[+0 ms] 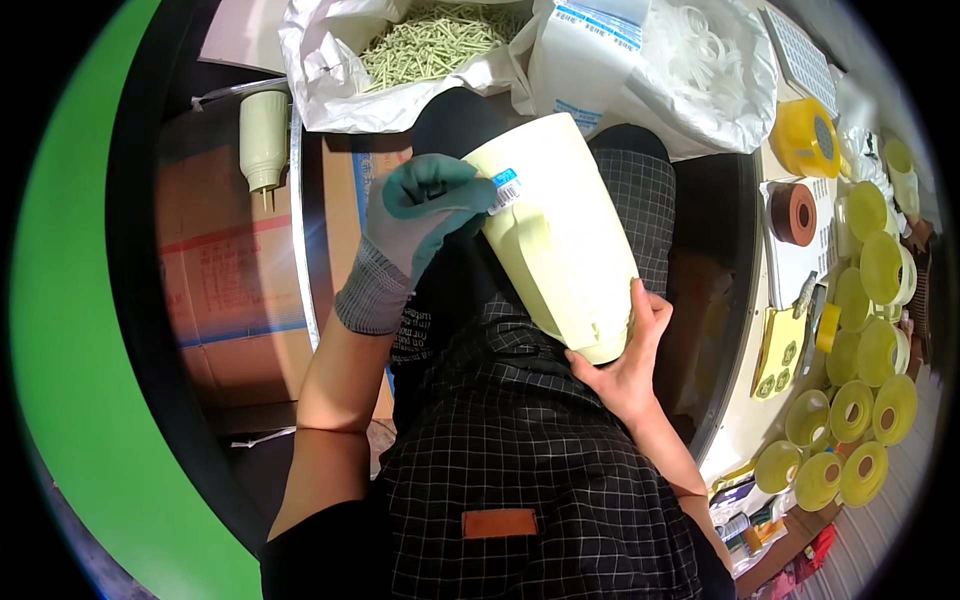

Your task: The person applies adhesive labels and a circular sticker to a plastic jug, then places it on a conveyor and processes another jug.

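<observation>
A pale yellow plastic jug-like body (590, 230) lies tilted over my lap, its wide end away from me and a handle-like ridge along its left side. My right hand (635, 350), bare, grips the narrow near end, thumb below and fingers on the right side. My left hand (425, 205) wears a grey glove with green-coated fingers. Its thumb and forefinger are closed on the left end of a small white and blue barcode sticker (506, 190), which sits against the jug's upper left side. Whether the sticker is fully stuck down, I cannot tell.
Beyond my knees stand a white sack of pale green sticks (435, 45) and a bag of white plastic rings (695, 55). The right-hand table holds a yellow tape roll (805, 138), a brown roll (794, 214) and several yellow cup-shaped parts (851, 410). Left are a pale bottle-shaped part (263, 140) and cartons (235, 270).
</observation>
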A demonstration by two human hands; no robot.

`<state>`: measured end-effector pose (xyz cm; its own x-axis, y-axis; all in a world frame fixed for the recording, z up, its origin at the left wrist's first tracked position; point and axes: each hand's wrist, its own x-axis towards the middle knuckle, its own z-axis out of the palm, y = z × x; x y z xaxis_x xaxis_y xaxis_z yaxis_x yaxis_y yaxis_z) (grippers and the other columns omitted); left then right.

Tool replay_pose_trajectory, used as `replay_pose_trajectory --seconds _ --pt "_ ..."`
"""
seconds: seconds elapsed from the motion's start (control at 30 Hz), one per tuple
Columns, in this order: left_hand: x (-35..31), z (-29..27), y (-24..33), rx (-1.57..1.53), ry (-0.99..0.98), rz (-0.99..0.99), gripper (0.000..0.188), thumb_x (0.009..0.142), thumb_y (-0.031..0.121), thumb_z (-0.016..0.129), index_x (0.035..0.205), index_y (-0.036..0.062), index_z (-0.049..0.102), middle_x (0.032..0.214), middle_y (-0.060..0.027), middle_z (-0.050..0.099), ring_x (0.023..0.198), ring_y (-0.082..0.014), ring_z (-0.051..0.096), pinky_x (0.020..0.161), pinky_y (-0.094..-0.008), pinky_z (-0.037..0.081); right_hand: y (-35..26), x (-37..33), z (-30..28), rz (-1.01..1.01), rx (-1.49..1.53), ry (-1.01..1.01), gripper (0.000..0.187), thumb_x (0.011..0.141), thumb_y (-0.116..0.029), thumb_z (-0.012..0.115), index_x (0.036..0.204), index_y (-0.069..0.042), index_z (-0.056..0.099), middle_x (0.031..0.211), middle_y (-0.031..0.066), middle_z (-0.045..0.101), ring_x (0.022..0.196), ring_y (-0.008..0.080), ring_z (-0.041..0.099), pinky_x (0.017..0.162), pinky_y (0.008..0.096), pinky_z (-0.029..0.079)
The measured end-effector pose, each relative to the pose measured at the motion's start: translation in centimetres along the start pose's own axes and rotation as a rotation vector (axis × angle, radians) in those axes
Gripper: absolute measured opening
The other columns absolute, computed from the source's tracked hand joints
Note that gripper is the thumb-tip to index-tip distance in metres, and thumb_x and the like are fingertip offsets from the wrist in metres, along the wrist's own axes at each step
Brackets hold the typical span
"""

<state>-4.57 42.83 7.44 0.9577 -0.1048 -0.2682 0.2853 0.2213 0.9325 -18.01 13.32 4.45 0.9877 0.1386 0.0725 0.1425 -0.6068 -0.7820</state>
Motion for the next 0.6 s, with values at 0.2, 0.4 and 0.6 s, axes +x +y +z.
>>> replay_pose_trajectory --seconds 0.2,0.4,0.6 --pt "0.2 -0.8 0.2 -0.080 -0.067 0.007 0.022 0.091 0.005 0.080 0.112 -0.0004 0.073 0.094 -0.0095 0.076 0.074 -0.0156 0.071 0.067 -0.0278 0.058 -0.1 -0.3 0.4 -0.049 -0.069 0.036 0.121 0.063 -0.012 0.095 0.164 -0.019 0.028 0.130 0.0203 0.034 0.114 0.0342 0.046 0.095 0.0466 0.050" --pt "-0.5 -0.2 0.8 0.421 0.103 -0.030 0.023 0.087 0.013 0.086 0.100 -0.0005 0.073 0.083 -0.0048 0.072 0.066 -0.0134 0.065 0.061 -0.0284 0.052 0.0 -1.2 1.4 -0.088 -0.156 0.056 0.120 0.064 -0.011 0.095 0.164 -0.021 0.029 0.130 0.0203 0.034 0.110 0.0343 0.049 0.093 0.0449 0.051" --pt "-1.7 -0.5 -4.1 0.743 0.252 0.614 0.060 0.092 0.026 0.082 0.139 -0.0022 0.057 0.124 -0.0202 0.066 0.111 -0.0352 0.066 0.097 -0.0411 0.053 -0.1 1.2 -3.8 -0.053 0.045 0.021 0.103 0.068 -0.027 0.092 0.158 -0.006 0.045 0.131 0.0208 0.045 0.119 0.0336 0.052 0.104 0.0473 0.048"
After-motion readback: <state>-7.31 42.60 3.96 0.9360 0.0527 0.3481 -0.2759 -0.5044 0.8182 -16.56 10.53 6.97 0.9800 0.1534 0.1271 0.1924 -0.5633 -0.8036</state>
